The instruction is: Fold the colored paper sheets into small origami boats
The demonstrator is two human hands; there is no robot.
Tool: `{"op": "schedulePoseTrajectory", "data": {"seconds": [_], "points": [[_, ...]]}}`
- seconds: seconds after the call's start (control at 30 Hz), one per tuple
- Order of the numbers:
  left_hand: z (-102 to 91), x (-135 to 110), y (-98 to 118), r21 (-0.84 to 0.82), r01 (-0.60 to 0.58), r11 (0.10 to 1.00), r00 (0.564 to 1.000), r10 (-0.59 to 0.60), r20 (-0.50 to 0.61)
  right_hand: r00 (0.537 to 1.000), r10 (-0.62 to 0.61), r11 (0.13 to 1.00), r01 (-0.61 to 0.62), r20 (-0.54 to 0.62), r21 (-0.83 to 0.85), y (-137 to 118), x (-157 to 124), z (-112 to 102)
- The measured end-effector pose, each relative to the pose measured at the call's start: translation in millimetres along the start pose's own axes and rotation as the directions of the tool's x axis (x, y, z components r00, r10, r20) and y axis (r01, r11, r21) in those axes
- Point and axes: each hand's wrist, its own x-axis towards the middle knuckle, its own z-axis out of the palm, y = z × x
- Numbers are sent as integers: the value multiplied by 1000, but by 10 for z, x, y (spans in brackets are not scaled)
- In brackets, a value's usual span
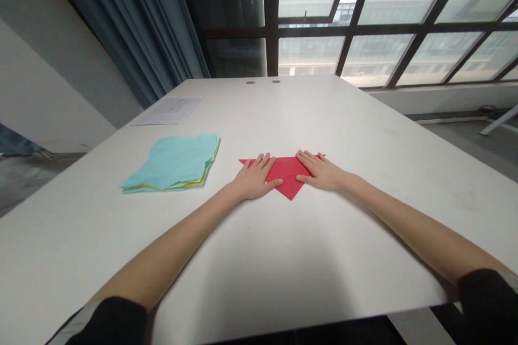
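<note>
1. In the head view, the room is closed off at the far side by dark-framed windows and a blue curtain; the foreground is filled by a white table.
2. The red paper is seen lying flat near the table's middle, its long edge turned away and one corner pointed toward the person. To its left, well apart, a stack of coloured sheets is topped in light blue, with a printed sheet placed beyond.
3. A skewed crease could be caused, it is judged, if the two sides are pressed unevenly or the paper is slid on the smooth tabletop.
4. Wrinkling could be brought about if the hands are drawn apart or together under pressure. Whether the layers beneath are aligned cannot be told, since both side corners are partly covered and the paper appears small.
5. The left hand is laid palm down on the paper's left part, fingers spread and angled forward, thumb stretched inward.
6. The right hand is set similarly on the right part, fingers angled inward. Nothing is pinched by either; both forearms are extended low over the table, converging on the paper.
</note>
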Motion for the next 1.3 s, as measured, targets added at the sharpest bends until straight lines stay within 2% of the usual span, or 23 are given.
{"op": "schedulePoseTrajectory", "data": {"seconds": [0.23,0.6,0.77,0.87,1.0,1.2,1.3], "points": [[-41,-57,-172,52,81,995,997,-81,-7,997,72,997,-72,23,-22,70,-54,-79],[-21,-100,-198,126,80,989,996,-76,-39,987,92,995,-95,130,20,214,-101,-189],[-31,-108,-200,118,82,990,996,-77,-54,998,-30,999,30,46,16,129,-106,-252],[-37,-106,-194,104,78,991,996,-73,-57,993,-119,993,119,-9,20,48,-96,-301],[-42,-106,-189,90,73,993,996,-69,-57,981,-178,983,181,-78,22,14,-77,-333],[-40,-109,-197,84,63,995,997,-59,-49,925,-323,942,334,-201,22,-21,-74,-360],[-42,-100,-204,53,57,997,997,-54,-48,903,-384,920,393,-194,7,-103,-77,-380]]}}
